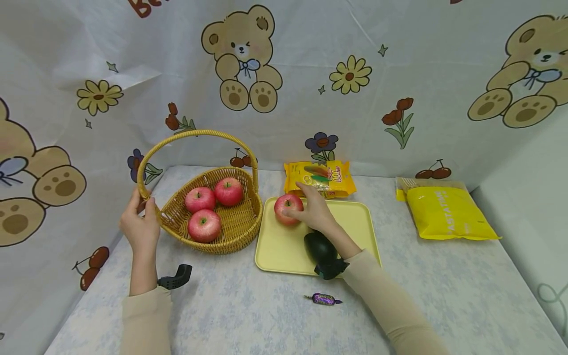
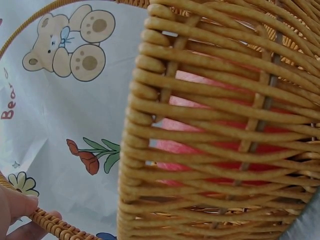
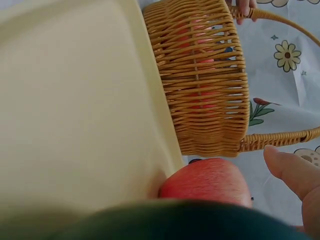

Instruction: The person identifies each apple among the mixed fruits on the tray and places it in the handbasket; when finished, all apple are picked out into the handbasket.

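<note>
My left hand (image 1: 140,224) pinches the left side of the tall handle (image 1: 195,133) of a wicker basket (image 1: 230,245), thumb and fingers around the cane. Inside the basket lie three red apples, one at the back (image 1: 229,191), one at the left (image 1: 200,199) and one in front (image 1: 204,226). Another red apple (image 1: 287,201) sits on the yellow tray (image 1: 284,257), near its back left corner. Over this apple reaches my right hand (image 1: 316,213), thumb and fingers spread. In the right wrist view its thumb (image 3: 292,172) is straight and stands off the apple.
Behind the tray lies a yellow-orange snack packet (image 1: 319,177). A yellow pasta bag (image 1: 448,212) is at the right. In front of the tray lies a purple wrapped candy (image 1: 323,299). The basket stands close against the tray's left edge, before a printed cloth backdrop (image 1: 306,44).
</note>
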Motion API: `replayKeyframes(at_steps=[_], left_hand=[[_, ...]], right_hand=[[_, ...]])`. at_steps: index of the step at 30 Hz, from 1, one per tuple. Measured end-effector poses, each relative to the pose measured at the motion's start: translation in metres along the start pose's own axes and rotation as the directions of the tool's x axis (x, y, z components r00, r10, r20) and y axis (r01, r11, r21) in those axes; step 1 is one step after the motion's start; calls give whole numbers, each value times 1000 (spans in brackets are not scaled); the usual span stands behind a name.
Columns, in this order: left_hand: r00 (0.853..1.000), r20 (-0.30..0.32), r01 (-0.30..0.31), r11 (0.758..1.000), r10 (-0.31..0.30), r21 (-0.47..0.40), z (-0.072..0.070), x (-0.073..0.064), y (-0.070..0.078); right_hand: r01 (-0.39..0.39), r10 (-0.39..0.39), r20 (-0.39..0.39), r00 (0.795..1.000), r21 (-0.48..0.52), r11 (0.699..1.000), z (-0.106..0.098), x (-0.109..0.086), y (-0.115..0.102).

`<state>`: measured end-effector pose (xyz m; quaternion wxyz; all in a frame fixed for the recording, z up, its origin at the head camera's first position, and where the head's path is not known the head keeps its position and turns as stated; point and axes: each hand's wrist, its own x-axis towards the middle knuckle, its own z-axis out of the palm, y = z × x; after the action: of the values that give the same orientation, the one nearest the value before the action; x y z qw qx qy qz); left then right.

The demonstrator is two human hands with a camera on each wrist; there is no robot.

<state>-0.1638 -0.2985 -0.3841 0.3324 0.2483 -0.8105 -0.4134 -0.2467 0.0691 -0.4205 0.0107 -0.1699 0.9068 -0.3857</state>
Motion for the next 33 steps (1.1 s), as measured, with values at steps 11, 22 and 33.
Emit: replayKeyframes(at_steps=[11, 22, 33], left_hand=[[1000, 2, -3, 1000, 3, -10, 0, 0, 0], [1000, -3, -18, 1000, 18, -19, 0, 0, -1], [1000, 1, -16, 1000, 16, -15, 0, 0, -1]], right_hand=[[-7, 8, 2, 1000, -163, 987, 7, 2, 6], [-16, 15, -9, 1000, -244, 970, 13, 0, 5], [-34, 37, 7, 999, -265, 964, 15, -1, 4]])
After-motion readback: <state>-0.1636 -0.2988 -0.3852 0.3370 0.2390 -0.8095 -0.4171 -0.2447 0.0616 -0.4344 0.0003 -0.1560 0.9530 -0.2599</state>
